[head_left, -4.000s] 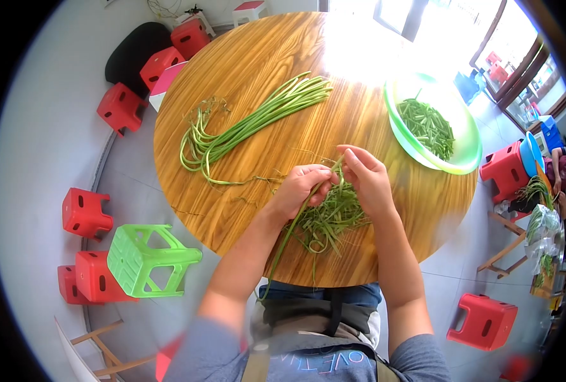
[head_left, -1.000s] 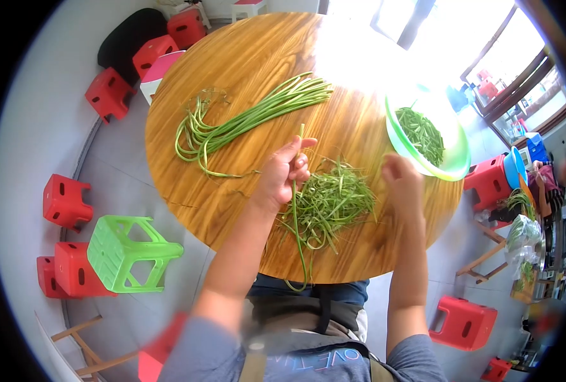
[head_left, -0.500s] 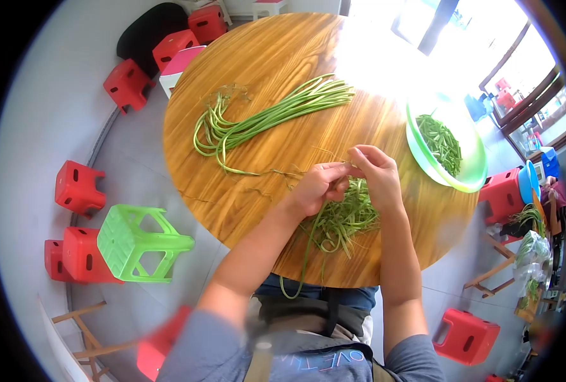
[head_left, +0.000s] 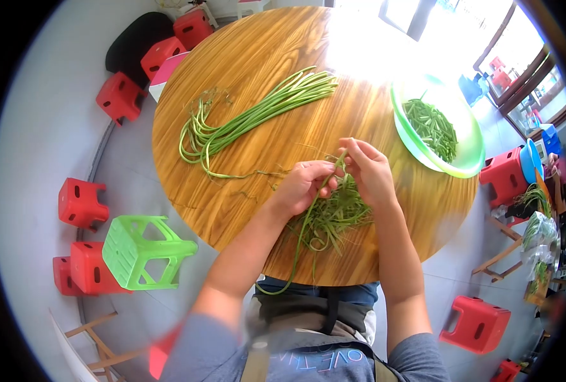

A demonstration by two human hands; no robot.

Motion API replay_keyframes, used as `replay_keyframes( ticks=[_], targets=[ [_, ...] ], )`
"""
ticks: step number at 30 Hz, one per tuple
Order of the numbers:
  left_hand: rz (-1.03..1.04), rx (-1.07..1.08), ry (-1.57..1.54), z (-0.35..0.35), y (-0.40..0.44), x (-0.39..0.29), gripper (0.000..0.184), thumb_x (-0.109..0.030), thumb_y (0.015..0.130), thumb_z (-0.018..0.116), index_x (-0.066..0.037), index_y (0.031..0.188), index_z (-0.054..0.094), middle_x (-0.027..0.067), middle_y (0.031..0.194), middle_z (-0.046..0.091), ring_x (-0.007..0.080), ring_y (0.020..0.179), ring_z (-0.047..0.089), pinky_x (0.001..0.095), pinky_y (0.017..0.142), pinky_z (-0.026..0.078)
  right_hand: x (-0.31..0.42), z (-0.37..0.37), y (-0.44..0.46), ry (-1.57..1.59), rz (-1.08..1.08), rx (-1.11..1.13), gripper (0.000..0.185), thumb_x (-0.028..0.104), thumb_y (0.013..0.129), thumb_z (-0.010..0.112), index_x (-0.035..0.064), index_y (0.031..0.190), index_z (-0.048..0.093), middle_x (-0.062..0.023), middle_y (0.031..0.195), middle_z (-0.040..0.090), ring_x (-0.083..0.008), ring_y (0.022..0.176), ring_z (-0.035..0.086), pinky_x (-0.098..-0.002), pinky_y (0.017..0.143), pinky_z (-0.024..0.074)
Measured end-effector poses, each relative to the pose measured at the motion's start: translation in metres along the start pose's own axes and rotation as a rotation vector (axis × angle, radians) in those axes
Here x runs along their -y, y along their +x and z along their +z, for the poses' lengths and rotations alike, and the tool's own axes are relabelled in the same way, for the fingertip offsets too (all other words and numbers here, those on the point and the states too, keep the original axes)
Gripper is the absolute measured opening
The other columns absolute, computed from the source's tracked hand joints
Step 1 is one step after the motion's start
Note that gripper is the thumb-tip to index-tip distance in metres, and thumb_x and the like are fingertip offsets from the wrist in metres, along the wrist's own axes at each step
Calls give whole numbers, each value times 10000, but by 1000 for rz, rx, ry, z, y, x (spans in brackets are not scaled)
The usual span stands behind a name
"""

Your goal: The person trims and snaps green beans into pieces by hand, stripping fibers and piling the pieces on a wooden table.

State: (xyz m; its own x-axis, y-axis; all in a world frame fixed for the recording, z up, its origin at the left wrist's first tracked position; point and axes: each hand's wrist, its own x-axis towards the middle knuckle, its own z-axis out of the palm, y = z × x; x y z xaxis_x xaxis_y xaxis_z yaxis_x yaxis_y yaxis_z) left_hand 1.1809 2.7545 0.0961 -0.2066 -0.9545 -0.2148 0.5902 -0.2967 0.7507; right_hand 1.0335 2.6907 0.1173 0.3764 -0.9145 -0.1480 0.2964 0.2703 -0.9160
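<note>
Both hands meet over the near half of the round wooden table (head_left: 245, 216). A long green garlic scape (head_left: 300, 235) runs through the closed fingers of my left hand (head_left: 305, 183), its lower end curling over the table's near edge. My right hand (head_left: 369, 170) pinches the same scape near its upper end, close to my left fingertips. Just below the hands lies a tangled heap of thin green trimmings (head_left: 340, 213). A bundle of long garlic scapes (head_left: 257, 121) is spread farther off to the left.
A pale green basin (head_left: 403, 130) with short cut green pieces (head_left: 432, 127) stands at the table's right side. Around the table are a green stool (head_left: 136, 245), several red stools (head_left: 82, 202) and a blue basin (head_left: 530, 169) on a red stool. Dry wisps lie left of the hands.
The scape's upper end now shows between my fingertips, where before the hands were pressed together around thin fibres. The hands have come slightly apart. The whole view has shifted a little.
</note>
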Motion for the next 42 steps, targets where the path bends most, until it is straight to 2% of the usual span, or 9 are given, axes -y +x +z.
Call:
replay_keyframes(
  ticks=[3, 8, 13, 17, 23, 29, 34, 39, 42],
  targets=[
    [24, -17, 60, -2, 1, 0, 203, -144, 885, 482, 21, 902, 599, 59, 698, 576, 110, 556, 495, 222, 528, 407, -1, -2, -1, -107, -18, 54, 183, 174, 860, 621, 9, 929, 659, -10, 872, 609, -68, 684, 538, -205, 604, 431],
    [146, -83, 169, -7, 0, 6, 210, -152, 893, 467, 10, 870, 598, 65, 685, 574, 118, 551, 496, 225, 518, 404, -7, 23, -22, -796, -811, 219, 127, 9, 751, 638, 41, 870, 668, -85, 852, 586, -189, 740, 590, -296, 609, 501],
    [130, -77, 87, -4, -2, -4, 214, -146, 899, 459, 16, 885, 597, 63, 679, 573, 115, 539, 491, 235, 498, 398, -5, 15, -12, -978, -1029, 57, 116, 49, 759, 649, 62, 873, 655, -81, 830, 586, -247, 772, 578, -338, 660, 489],
    [71, -28, 25, -2, -9, -14, 209, -147, 906, 477, 12, 963, 600, 46, 684, 578, 98, 509, 469, 226, 485, 383, -3, 4, -5, -1029, -956, 0, 119, 53, 756, 662, 61, 875, 660, -72, 803, 586, -231, 738, 571, -323, 640, 477],
    [116, -109, -209, 8, -18, -26, 241, -186, 926, 487, -10, 1067, 573, 9, 674, 550, 58, 470, 391, 202, 470, 336, 12, -13, -3, -705, -389, 94, 81, 95, 830, 639, 31, 878, 648, -34, 779, 602, -125, 683, 552, -255, 590, 438],
    [61, -67, -113, 4, -9, -18, 262, -191, 931, 464, 2, 1089, 542, -31, 661, 466, 46, 521, 369, 189, 509, 332, 43, -13, -5, 403, -382, -356, 197, 174, 877, 598, -4, 958, 624, -30, 770, 606, -65, 614, 501, -184, 532, 392],
    [99, -88, 29, 4, -8, -12, 217, -143, 913, 481, 22, 985, 602, 13, 709, 555, 76, 559, 456, 194, 526, 368, 19, 1, -12, -296, -46, -22, 207, 157, 868, 607, -20, 976, 616, -61, 826, 641, -78, 677, 577, -199, 601, 467],
    [81, -81, 154, 13, -9, -10, 170, -132, 895, 528, 6, 946, 614, 39, 735, 588, 99, 585, 514, 193, 534, 405, -2, 8, -10, -328, -222, 20, 86, 64, 823, 638, -10, 861, 617, -49, 800, 619, -92, 673, 592, -218, 626, 478],
    [203, -92, 265, 13, -10, -8, 172, -145, 899, 534, 1, 944, 614, 52, 765, 609, 105, 595, 529, 203, 546, 418, -9, 9, -9, -922, -1012, -96, 111, 7, 738, 670, 22, 841, 631, -70, 794, 578, -181, 706, 597, -272, 601, 486]
  ],
)
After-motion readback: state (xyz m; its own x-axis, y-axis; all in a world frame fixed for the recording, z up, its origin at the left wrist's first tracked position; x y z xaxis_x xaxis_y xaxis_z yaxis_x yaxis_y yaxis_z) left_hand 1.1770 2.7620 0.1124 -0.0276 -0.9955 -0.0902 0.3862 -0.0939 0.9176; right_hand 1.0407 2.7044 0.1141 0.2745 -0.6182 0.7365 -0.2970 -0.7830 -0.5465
